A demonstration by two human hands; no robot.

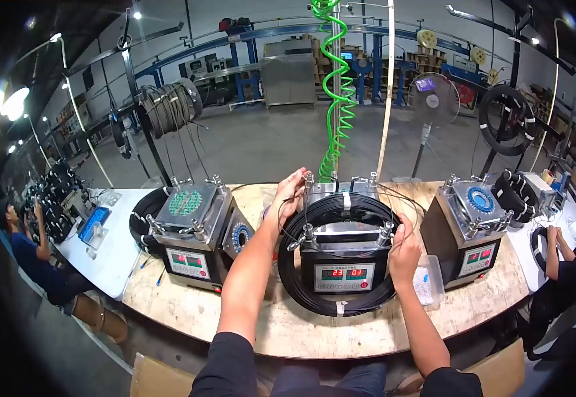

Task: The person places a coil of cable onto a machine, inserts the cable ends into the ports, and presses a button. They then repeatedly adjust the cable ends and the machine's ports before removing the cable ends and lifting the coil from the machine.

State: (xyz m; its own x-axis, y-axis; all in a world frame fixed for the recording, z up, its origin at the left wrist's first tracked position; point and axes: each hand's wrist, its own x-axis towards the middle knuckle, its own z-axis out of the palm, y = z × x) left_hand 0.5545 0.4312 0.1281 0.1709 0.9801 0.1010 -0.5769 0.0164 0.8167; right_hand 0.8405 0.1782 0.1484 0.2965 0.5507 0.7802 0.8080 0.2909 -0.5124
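A coil of black cable, tied with white bands, hangs upright in front of the middle machine, whose red digits show through the ring. My right hand is closed around the coil's right side. Up at the machine's back left corner, my left hand is raised beside a metal post, near a thin loop of black cable. Its fingers look close together, but what lies between them is too small to make out.
Similar machines stand at left and right on the wooden table. A clear tray sits right of the coil. Green spiral hose hangs behind. One person works at far left, another at far right.
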